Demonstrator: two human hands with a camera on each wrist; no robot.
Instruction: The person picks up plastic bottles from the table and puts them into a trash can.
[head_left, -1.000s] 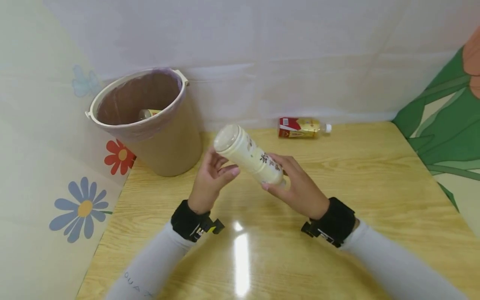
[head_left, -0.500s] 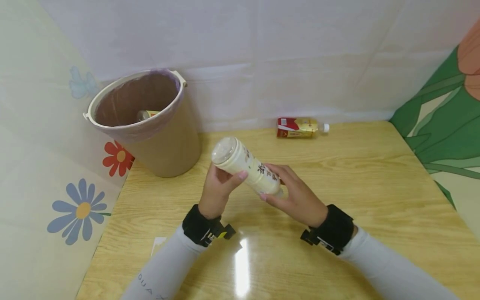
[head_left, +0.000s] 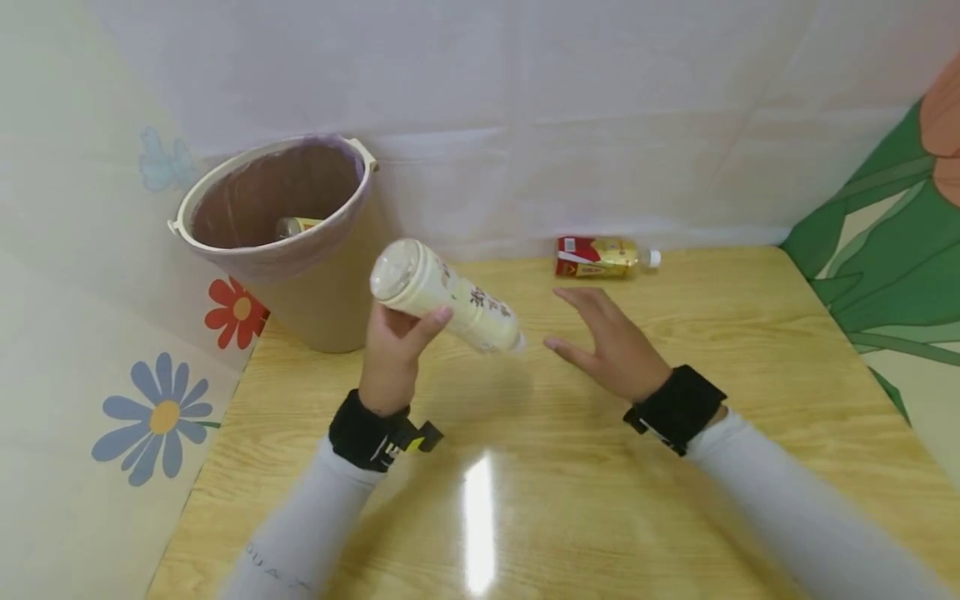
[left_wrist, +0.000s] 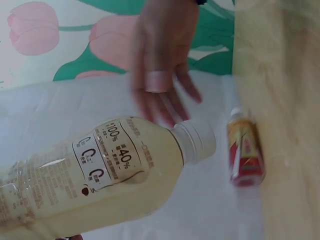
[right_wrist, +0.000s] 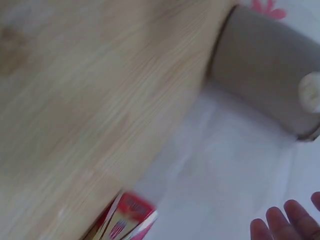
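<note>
My left hand (head_left: 393, 358) grips a pale, cream-coloured drink bottle (head_left: 457, 300) near its base, thumb along the near side. The bottle is tilted above the table, its base up to the left and its white cap (left_wrist: 199, 141) down to the right. To the right of that cap, my right hand (head_left: 611, 346) holds nothing, fingers and thumb spread apart. In the left wrist view the same right hand (left_wrist: 165, 55) appears blurred beyond the bottle's neck. Behind it on the table lies a red and yellow bottle (head_left: 600, 257) with a white cap.
A beige bin (head_left: 330, 292) with a thin liner stands at the table's back left. Inside it a bottle with a yellow label (head_left: 298, 227) partly shows. A white-covered wall (head_left: 637, 125) runs along the back edge of the wooden table (head_left: 600, 500).
The right hand has let go of the bottle's cap end and moved right. The left hand, now holding the bottle alone, has carried it left and up towards the bin.
</note>
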